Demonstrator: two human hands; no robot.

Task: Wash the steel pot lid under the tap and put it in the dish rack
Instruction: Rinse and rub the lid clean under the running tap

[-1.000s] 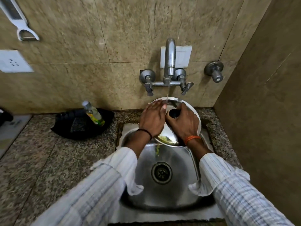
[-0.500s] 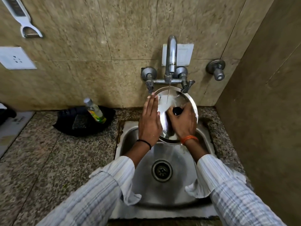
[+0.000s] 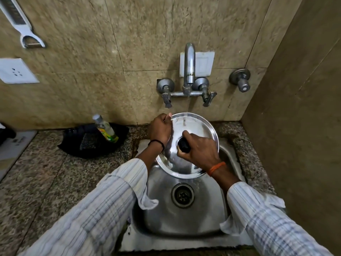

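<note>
While under tap [image 3: 189,71]: lid [image 3: 195,126] tilted; right hand [image 3: 200,148] clasping knob [image 3: 183,146]; left hand [image 3: 160,129] pinching left rim.

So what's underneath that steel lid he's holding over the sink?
Under the steel lid is the sink basin, with its drain showing just in front. The basin's back part and the lid's underside are covered, so nothing can be told there.

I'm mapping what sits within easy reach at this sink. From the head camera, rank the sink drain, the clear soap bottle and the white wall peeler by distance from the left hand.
From the left hand, gripping the steel lid's left rim:
1. Clear soap bottle, leaning on the counter just left.
2. Round sink drain, below in the basin.
3. White wall peeler, hanging far upper left.
</note>
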